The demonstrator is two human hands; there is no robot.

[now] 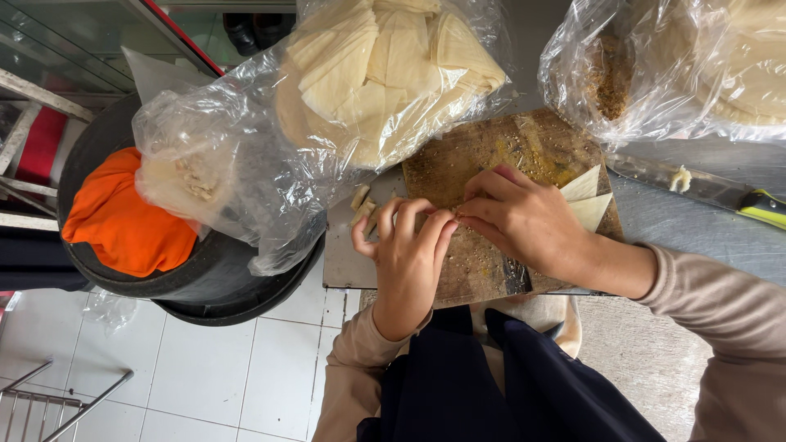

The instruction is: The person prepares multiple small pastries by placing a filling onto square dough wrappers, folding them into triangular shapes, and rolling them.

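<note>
My left hand and my right hand meet over a worn wooden cutting board, fingertips pinched together on a small piece of pale dough wrapper that is mostly hidden under the fingers. Two pale triangular wrappers lie on the board just right of my right hand. A few small rolled pieces lie at the board's left edge, beside my left fingers.
A clear plastic bag of stacked pale wrappers sits above the board. Another plastic bag with brown filling is at the upper right. A knife with a yellow handle lies to the right. A black bin holding orange cloth stands at the left.
</note>
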